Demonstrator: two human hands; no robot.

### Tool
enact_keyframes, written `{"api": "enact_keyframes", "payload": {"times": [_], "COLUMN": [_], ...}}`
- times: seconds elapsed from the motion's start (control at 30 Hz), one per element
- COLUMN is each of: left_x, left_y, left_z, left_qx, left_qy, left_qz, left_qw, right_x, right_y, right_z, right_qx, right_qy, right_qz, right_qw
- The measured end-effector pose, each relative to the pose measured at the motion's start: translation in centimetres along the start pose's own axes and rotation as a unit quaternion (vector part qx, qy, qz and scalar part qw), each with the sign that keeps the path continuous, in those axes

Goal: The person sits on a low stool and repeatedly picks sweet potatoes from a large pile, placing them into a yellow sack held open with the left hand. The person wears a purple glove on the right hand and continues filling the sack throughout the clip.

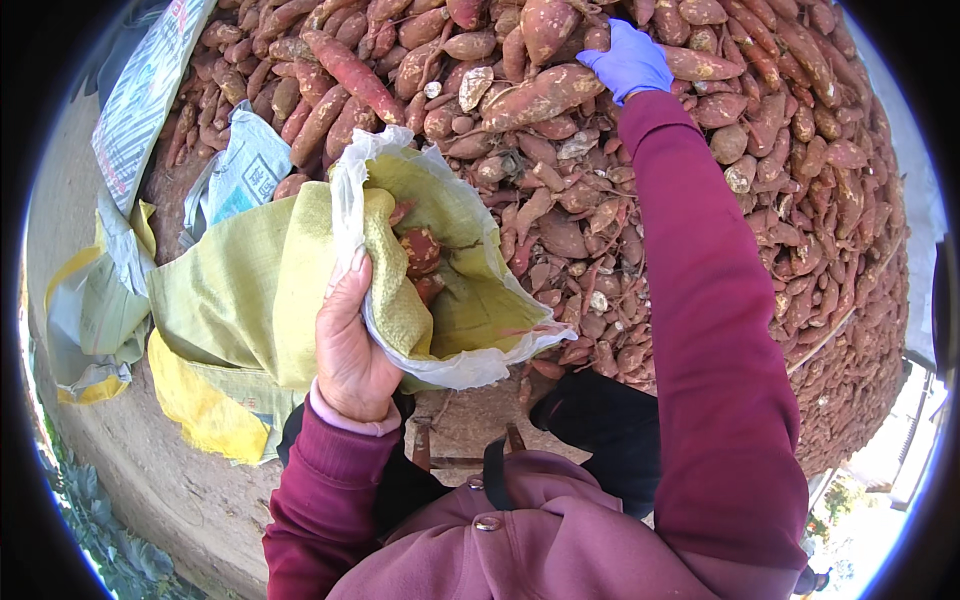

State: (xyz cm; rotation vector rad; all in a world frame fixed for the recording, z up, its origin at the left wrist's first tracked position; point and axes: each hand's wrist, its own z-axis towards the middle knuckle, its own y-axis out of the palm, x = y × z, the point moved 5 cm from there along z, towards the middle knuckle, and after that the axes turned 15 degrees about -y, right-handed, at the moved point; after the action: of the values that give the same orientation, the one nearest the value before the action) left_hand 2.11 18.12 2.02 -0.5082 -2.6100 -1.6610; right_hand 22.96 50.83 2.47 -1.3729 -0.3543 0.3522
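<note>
My left hand [355, 346], bare, grips the rim of a yellow-green woven plastic sack [232, 274] and its mouth gapes towards the pile. Inside the sack lie a few reddish sweet potatoes [421, 251]. My right hand [628, 61], in a blue-violet glove, reaches out to the heap of sweet potatoes [795, 135] at the top. Its thumb is beside the end of a large sweet potato [546, 96]; the fingers lie among others, and whether they grip one cannot be told.
Other woven sacks lie at the left: a white one with print [150, 97], a light blue one [247, 161] and a yellow-edged one [109, 307]. Small, broken sweet potatoes [574, 232] cover the ground before me. Wooden legs of a stool [421, 446] show between my knees.
</note>
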Motion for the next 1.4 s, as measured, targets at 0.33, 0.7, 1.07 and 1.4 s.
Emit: {"api": "enact_keyframes", "payload": {"times": [0.33,0.7,1.07,1.4], "left_x": [0.0,-0.2,0.2,0.4], "left_y": [-0.3,-0.1,0.0,-0.2], "left_z": [-0.1,0.0,0.0,-0.4], "left_qx": [0.031,-0.007,-0.019,0.018], "left_qy": [0.0,-0.004,-0.006,0.003], "left_qz": [-0.035,-0.025,-0.021,-0.028], "left_qw": [0.999,1.0,1.0,0.999], "right_x": [2.7,-6.7,-3.7,-5.8], "right_y": [-1.4,0.9,8.2,9.4], "right_z": [-3.3,-9.7,-6.0,-9.4], "right_qx": [0.202,0.098,0.276,0.231], "right_qy": [0.024,-0.029,0.296,0.248], "right_qz": [0.244,0.565,0.621,0.71], "right_qw": [0.948,0.819,0.671,0.617]}}
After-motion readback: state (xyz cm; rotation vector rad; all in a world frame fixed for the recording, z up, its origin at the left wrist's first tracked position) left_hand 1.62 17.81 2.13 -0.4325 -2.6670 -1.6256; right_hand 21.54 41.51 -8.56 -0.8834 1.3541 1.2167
